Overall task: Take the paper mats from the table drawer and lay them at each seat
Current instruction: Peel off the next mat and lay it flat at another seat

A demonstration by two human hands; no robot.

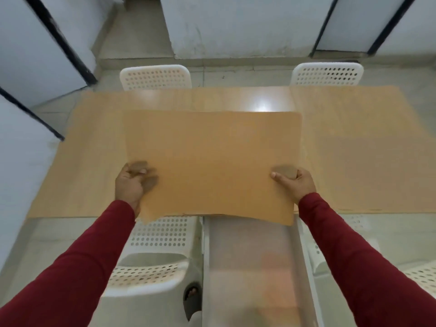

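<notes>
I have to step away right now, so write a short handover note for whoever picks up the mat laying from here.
Left hand and right hand each pinch a side edge of one brown paper mat, held over the near middle of the wooden table.
Drawer is open below, between the near chairs.
Done: paler sheets that look like mats already lie on the table's left and right sides.
Left: lay the held mat; check which seats still lack one.

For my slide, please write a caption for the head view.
Both hands, left and right, hold a paper mat above the table.
</notes>
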